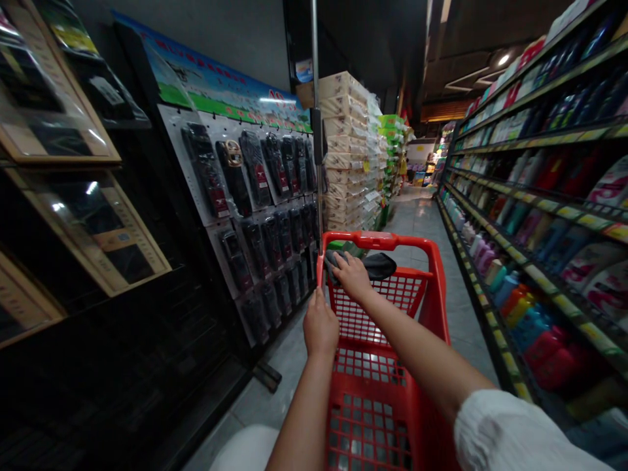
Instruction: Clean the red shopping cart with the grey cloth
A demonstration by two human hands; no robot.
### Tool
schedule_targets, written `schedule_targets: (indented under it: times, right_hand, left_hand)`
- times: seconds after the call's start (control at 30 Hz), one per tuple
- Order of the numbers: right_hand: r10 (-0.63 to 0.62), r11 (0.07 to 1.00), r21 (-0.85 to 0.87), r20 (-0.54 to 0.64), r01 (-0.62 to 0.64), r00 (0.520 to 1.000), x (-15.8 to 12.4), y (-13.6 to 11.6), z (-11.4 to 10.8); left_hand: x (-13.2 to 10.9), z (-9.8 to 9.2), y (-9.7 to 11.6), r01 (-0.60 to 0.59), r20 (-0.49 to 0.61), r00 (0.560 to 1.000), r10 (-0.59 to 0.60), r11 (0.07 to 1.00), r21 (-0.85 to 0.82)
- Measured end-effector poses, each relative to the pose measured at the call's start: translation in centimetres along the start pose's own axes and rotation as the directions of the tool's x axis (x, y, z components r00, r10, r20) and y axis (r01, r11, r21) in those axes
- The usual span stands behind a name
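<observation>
A red plastic shopping cart with a lattice basket stands right in front of me. My left hand is closed around its left rim, near the foot of an upright metal pole. Farther along that rim, my right hand presses on a dark grey cloth at the far left corner. Its fingers bend over a bunched part of the cloth, while the loose end hangs to the right inside the basket. The fingertips of my left hand are partly hidden.
On the left, packaged belts hang on a display rack, beside framed boxes. Stacked cartons stand ahead on the left. Shelves of bottles line the right side. A tiled aisle runs ahead between them.
</observation>
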State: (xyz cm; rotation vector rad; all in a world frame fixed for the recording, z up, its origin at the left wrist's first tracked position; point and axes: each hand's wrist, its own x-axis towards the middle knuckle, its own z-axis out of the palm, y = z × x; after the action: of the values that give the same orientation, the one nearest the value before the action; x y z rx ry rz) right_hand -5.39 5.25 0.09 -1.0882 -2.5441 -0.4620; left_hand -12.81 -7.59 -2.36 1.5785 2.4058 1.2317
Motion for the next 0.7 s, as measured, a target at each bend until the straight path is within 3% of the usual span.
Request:
schedule_targets:
  times: [0.07, 0.13, 0.2, 0.33, 0.47, 0.7]
  right_hand:
    - [-0.037, 0.999, -0.001, 0.021, 0.037, 0.999, -1.4, 2.1, -0.7]
    - [0.010, 1.000, 0.005, 0.051, -0.010, 0.999, -2.8, 4.3, -1.9]
    - [0.124, 0.992, 0.015, 0.104, -0.126, 0.987, -4.3, 6.4, -3.1]
    - [0.357, 0.932, -0.009, 0.173, -0.361, 0.918, -5.8, 8.9, -4.5]
    - [0.386, 0.921, -0.018, 0.170, -0.388, 0.907, -4.6, 7.8, -3.8]
    - [0.297, 0.954, 0.024, 0.088, -0.300, 0.951, -0.2, 2.1, -1.4]
  left_hand:
    - [0.1, 0.2, -0.3, -0.023, -0.015, 1.000, 0.023, 1.000, -0.005]
    - [0.2, 0.5, -0.5, -0.046, -0.033, 0.998, 0.046, 0.999, -0.009]
    - [0.3, 0.8, -0.6, -0.067, -0.046, 0.997, 0.067, 0.998, -0.014]
    - [0.4, 0.8, -0.3, -0.075, -0.041, 0.996, 0.074, 0.997, -0.018]
    - [0.4, 0.4, 0.1, -0.053, -0.017, 0.998, 0.053, 0.999, -0.001]
    - [0.4, 0.0, 0.0, -0.024, 0.003, 1.000, 0.024, 1.000, 0.016]
